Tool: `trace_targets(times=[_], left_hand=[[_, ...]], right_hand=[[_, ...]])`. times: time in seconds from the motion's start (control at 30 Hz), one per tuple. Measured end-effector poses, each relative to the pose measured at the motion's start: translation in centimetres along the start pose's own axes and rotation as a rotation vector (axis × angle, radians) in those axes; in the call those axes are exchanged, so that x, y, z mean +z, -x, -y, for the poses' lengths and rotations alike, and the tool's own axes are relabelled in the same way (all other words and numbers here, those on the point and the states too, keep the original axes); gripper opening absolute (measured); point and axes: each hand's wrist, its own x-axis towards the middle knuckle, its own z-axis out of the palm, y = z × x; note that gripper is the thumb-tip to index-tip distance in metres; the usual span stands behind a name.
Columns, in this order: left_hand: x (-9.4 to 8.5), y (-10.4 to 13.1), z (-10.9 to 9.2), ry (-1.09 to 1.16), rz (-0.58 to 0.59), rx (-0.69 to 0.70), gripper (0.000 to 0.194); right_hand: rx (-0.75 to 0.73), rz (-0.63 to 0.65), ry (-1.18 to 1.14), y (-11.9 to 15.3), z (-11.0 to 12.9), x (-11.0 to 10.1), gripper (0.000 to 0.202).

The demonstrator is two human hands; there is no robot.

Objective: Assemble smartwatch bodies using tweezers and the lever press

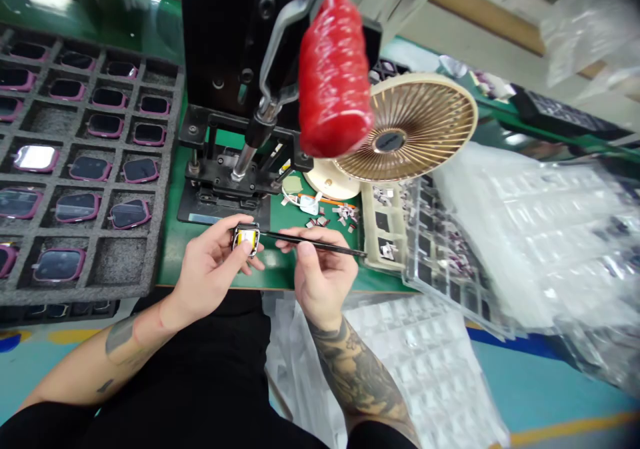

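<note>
My left hand point(210, 269) holds a small open watch case point(247, 239) between thumb and fingers, with a yellow and white part showing inside it. Black tweezers point(320, 242) lie in the grip of my right hand point(323, 272), their tip pointing left at the upper right edge of the case. Both hands are above the front of the green mat point(273, 275). Just behind the case is a black press point(225, 169) with a red handle point(335, 79).
A grey foam tray point(117, 262) with pink-framed watch pieces stands at the left. Right of the press are a gold fan point(410, 129), loose small parts point(345, 214), a cream compartment box point(370, 235) and clear plastic trays point(540, 235).
</note>
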Motion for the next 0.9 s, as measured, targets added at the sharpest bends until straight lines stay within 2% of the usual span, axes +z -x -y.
trace_targets(times=[0.1,0.17,0.27,0.33,0.37,0.4,0.43,0.5,0.53,0.57,0.6,0.67,0.73,0.8,0.87,0.9], left_hand=[[-0.2,-0.1,-0.2,0.059,0.005,-0.011,0.052],[-0.3,-0.1,-0.4,0.076,-0.019,-0.048,0.055],[-0.5,-0.1,-0.6,0.020,-0.096,-0.104,0.050],[-0.6,-0.1,-0.5,-0.024,-0.121,-0.108,0.048],[-0.7,-0.1,-0.4,-0.048,-0.122,-0.107,0.047],[-0.8,-0.1,-0.4,-0.073,-0.119,-0.106,0.047],[-0.8,-0.1,-0.3,-0.100,-0.110,-0.106,0.047],[-0.8,0.1,-0.4,-0.150,-0.082,-0.101,0.047],[-0.6,0.2,-0.6,-0.172,-0.067,-0.095,0.047],[-0.5,0.3,-0.7,-0.192,-0.057,-0.088,0.046],[-0.3,0.3,-0.8,-0.212,-0.049,-0.083,0.046],[0.0,0.5,-0.9,-0.254,-0.045,-0.087,0.050],[-0.1,0.5,-0.8,-0.282,-0.039,-0.098,0.061],[-0.5,0.3,-0.5,-0.289,-0.026,-0.110,0.065],[-1.2,0.0,-0.1,-0.284,-0.027,-0.108,0.057],[-1.5,-0.1,0.1,-0.276,-0.031,-0.102,0.050]], right_hand=[[0.072,0.103,-0.085,0.3,0.8,-0.6,0.014],[0.081,0.194,-0.127,0.6,2.2,-1.8,0.018],[-0.031,0.304,-0.117,0.3,5.6,-5.4,0.026],[-0.180,0.271,-0.050,-0.9,8.1,-9.0,0.033],[-0.250,0.197,0.015,-1.8,9.3,-11.0,0.036],[-0.314,0.066,0.107,-2.9,10.3,-13.0,0.037],[-0.369,-0.108,0.222,-4.2,11.2,-14.9,0.035],[-0.487,-0.550,0.467,-6.6,12.2,-17.8,0.028],[-0.523,-0.692,0.557,-7.5,12.3,-18.5,0.027],[-0.552,-0.775,0.632,-8.1,12.2,-18.8,0.028],[-0.575,-0.788,0.695,-8.2,11.9,-18.5,0.029],[-0.626,-0.703,0.814,-7.1,10.8,-16.8,0.026],[-0.710,-0.561,0.899,-5.0,9.1,-14.4,0.015],[-0.778,-0.278,0.920,-2.8,7.0,-11.9,0.023],[-0.827,0.069,0.949,-1.5,4.8,-9.9,0.033],[-0.837,0.221,0.997,-1.1,3.9,-9.0,0.031]])
